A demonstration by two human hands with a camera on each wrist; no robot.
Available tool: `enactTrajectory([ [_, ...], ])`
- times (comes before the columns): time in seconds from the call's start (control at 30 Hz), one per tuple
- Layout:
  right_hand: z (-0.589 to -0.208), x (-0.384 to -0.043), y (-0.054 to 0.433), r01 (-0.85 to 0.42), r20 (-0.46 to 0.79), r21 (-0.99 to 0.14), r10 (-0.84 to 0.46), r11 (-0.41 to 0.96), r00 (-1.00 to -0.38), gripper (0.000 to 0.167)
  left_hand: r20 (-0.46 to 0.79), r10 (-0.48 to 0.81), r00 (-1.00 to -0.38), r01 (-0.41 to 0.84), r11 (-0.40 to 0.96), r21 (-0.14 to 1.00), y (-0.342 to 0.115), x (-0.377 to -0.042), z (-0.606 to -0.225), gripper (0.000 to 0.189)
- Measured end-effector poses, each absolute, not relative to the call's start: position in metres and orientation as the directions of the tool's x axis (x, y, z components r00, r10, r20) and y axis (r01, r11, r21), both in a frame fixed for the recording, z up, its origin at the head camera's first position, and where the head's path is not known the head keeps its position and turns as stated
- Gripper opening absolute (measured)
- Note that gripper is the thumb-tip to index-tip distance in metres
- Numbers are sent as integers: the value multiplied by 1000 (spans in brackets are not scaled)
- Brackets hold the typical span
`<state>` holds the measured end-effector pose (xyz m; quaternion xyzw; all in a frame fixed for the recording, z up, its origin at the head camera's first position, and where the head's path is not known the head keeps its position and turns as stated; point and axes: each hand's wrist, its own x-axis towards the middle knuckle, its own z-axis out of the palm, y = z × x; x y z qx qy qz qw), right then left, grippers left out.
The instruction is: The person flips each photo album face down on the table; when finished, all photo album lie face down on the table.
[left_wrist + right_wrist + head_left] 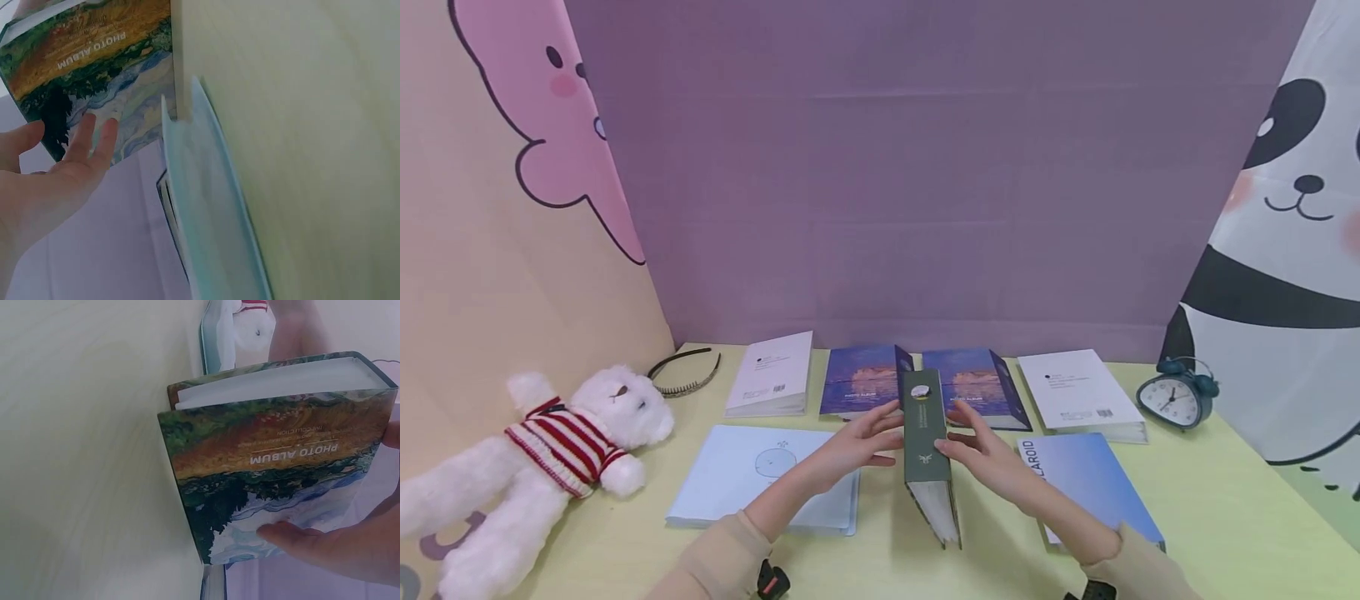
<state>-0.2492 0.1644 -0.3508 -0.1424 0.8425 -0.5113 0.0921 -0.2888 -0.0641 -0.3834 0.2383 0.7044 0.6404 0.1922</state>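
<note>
A thick photo album [927, 433] stands on edge in the middle of the table in the head view, its dark green spine facing up and white pages showing below. Its cover [281, 469] carries a painted landscape in the right wrist view. On the album's left side is my left hand [853, 446], fingers extended and spread close to the cover. My right hand [988, 458] is on the other side, a fingertip at the spine's edge and its fingers loosely bent. In the left wrist view, the left fingers [107, 140] overlap the painted cover.
A pale blue album [722, 475] lies left of the hands, a blue book [1097, 479] right. Behind are two purple photo albums [859, 379] and two white books [771, 375]. A plush bear [576, 450] and headband [688, 387] lie left; an alarm clock [1172, 400] stands right.
</note>
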Motion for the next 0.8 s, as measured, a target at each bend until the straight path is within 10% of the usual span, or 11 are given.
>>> enactTrajectory([
  [0.43,-353,-249,186,-222,51,-924,-474,312,-879,56,38,606,-795,176,170,970,-49,-284,-385,47],
  [0.8,-362,-254,199,-152,84,-892,-174,426,-981,46,-44,697,-715,282,346,895,-44,-285,-390,43],
])
